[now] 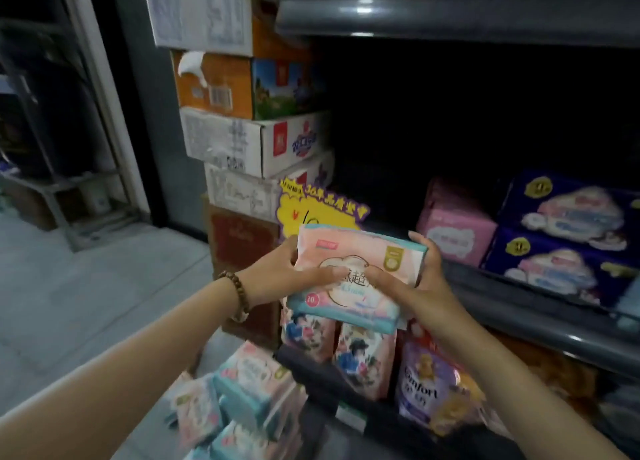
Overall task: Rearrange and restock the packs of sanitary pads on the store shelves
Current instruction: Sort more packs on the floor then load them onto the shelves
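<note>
— How far along are you?

— Early to midway, I'd judge. I have one pink pack (356,272) in both hands, up in front of the middle shelf (519,307) and not yet set down. My left hand (291,272) wraps its left end, thumb across the front; my right hand (415,279) clamps the right end, fingers (420,241) curled over the top corner. Both grip it firmly.

— What's on the shelf already?

— On the right, a pink box (457,231) and, just beside it, two navy packs (568,238) stacked one on the other. The left stretch behind my pack looks dark and bare, so that is probably where this one belongs.

— And what's left to put up?

— A heap of matching pink-and-teal packs (239,397) lies low at my left. I can't tell whether they sit in a carton or loose on the floor.

— Anything else nearby?

— Pouches (363,362) on the lower shelf under my hands, and cartons (249,141) piled left of the shelving.
</note>
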Motion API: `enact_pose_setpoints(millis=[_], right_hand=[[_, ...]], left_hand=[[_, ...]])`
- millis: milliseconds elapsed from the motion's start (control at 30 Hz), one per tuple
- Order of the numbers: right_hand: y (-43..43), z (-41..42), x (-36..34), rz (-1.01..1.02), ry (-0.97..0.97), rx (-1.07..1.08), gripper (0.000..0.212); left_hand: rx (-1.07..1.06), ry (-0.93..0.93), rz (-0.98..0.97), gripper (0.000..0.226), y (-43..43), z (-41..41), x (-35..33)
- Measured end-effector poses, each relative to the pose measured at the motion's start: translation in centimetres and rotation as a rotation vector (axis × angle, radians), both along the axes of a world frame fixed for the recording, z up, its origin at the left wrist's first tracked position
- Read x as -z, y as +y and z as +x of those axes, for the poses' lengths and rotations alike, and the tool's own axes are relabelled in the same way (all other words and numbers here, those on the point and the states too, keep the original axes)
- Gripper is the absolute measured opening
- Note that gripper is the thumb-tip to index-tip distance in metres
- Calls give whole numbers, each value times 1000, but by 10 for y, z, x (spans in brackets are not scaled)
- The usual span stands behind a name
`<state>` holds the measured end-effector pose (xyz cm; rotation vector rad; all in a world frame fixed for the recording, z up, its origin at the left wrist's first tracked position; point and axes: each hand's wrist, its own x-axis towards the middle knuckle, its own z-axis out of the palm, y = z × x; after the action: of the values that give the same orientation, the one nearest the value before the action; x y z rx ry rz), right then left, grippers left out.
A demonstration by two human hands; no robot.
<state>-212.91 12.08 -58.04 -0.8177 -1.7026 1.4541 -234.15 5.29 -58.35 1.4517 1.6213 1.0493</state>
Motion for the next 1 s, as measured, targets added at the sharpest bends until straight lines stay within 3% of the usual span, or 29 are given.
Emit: enact_pose_setpoints(millis=[167,300,367,433,500,600,700,767,833,933,1000], right_hand=[[58,-36,-48,209,131,80,101],[127,-64,-69,281,161,84,90],[162,-74,-69,304,116,89,89],[190,-81,-65,315,30,68,92],[216,-86,-55,300,-88,58,90],[243,-96,-31,295,-448,8,87],[253,-103,-16,317,-687,-38,99],[251,-107,-16,375,-760,-6,104],[248,-111,-15,423,-817,15,108],[248,-121,-11,481,-862,54,105],[257,-128,-8,523,-866,89,103]], left_hand=[[33,139,224,59,73,-37,-65],[27,196,289,92,140,-68,-86],[10,228,255,96,168,-80,-84],[14,331,175,94,192,-92,-81],[18,422,94,110,210,-102,-76],[90,564,-89,130,228,-112,-61],[80,614,-172,106,229,-119,-54],[55,496,-158,116,225,-129,-60],[40,452,-239,115,219,-139,-64],[-30,556,-350,83,218,-143,-61],[-41,541,-385,90,217,-140,-61]])
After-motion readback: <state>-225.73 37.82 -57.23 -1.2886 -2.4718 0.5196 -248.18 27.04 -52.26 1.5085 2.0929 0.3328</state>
